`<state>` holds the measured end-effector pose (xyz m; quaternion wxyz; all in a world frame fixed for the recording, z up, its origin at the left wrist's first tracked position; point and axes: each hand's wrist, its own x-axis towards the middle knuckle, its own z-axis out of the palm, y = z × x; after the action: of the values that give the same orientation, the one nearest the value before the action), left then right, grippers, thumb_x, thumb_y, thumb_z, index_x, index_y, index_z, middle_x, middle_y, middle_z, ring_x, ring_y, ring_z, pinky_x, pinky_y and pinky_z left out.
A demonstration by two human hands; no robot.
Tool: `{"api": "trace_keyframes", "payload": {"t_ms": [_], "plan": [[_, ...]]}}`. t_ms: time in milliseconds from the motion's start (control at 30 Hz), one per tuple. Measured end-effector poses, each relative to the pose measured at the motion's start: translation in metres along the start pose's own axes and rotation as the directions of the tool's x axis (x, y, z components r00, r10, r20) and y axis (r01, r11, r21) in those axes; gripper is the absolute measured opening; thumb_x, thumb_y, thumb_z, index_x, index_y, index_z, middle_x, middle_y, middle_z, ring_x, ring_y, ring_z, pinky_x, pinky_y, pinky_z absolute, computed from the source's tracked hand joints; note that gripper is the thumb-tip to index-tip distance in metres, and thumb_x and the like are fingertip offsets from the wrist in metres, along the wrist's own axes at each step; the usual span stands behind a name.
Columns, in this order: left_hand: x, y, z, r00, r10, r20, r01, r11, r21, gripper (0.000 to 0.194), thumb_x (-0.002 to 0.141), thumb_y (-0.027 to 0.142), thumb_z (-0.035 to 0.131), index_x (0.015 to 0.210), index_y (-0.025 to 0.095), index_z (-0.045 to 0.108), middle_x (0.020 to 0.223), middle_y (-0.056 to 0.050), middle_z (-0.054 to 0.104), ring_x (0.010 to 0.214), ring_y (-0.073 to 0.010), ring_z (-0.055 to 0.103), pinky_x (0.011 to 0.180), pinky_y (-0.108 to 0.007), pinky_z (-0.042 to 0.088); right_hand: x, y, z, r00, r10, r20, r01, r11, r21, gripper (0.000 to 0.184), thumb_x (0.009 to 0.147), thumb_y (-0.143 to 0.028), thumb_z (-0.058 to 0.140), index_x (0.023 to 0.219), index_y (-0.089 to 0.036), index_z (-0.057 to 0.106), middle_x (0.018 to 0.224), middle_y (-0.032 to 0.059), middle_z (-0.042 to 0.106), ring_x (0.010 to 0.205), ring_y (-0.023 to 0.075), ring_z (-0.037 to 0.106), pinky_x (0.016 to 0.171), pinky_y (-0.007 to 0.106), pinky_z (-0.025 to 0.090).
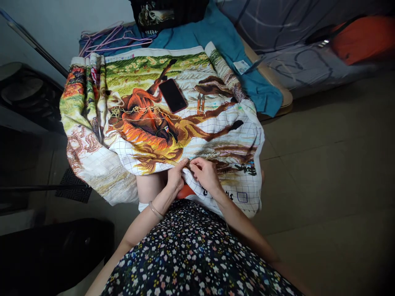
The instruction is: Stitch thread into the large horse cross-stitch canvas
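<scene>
A large cross-stitch cloth (216, 123) with a stitched horse and a printed grid spreads over my lap and the surface ahead. My left hand (176, 176) grips its near edge, thumb on top and fingers underneath. Close beside it, my right hand (205, 174) pinches at the fabric with thumb and forefinger; whatever is between those fingertips is too small to make out. On the cloth lie a dark phone (173, 95), orange-handled thread snips (200, 104) and a loose tangle of pale yellow thread (145, 110). A small white-and-dark piece (167, 129) sits on the horse.
The cloth's left side is bunched into rolls (74, 82), and another roll (225, 72) lies at right. Behind are a teal cloth (191, 35), pink hangers (108, 39) and a black printed bag (173, 14). An orange item (364, 39) lies at the far right.
</scene>
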<state>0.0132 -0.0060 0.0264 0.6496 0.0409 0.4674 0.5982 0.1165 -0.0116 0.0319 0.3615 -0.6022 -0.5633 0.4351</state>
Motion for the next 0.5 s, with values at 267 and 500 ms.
{"api": "trace_keyframes", "payload": {"t_ms": [267, 500], "plan": [[0.007, 0.0, 0.0, 0.997, 0.018, -0.072, -0.015, 0.999, 0.035, 0.027, 0.05, 0.015, 0.084, 0.071, 0.014, 0.067, 0.065, 0.0, 0.066, 0.075, -0.0157, 0.063, 0.089, -0.033, 0.044, 0.0, 0.011, 0.013, 0.993, -0.022, -0.114, 0.028, 0.999, 0.047, 0.016, 0.077, -0.032, 0.06, 0.072, -0.017, 0.066, 0.07, 0.0043, 0.069, 0.064, 0.0166, 0.062, 0.062, 0.027, 0.048], [0.007, 0.001, 0.001, 0.997, 0.005, -0.08, 0.0, 0.999, 0.053, 0.024, 0.054, 0.015, 0.081, 0.072, 0.015, 0.066, 0.063, 0.002, 0.064, 0.069, -0.0139, 0.061, 0.086, -0.032, 0.044, -0.003, 0.012, 0.02, 0.982, -0.027, -0.186, 0.038, 0.998, 0.057, 0.018, 0.078, -0.032, 0.06, 0.072, -0.018, 0.067, 0.071, 0.0046, 0.07, 0.064, 0.0175, 0.063, 0.066, 0.029, 0.049]]}}
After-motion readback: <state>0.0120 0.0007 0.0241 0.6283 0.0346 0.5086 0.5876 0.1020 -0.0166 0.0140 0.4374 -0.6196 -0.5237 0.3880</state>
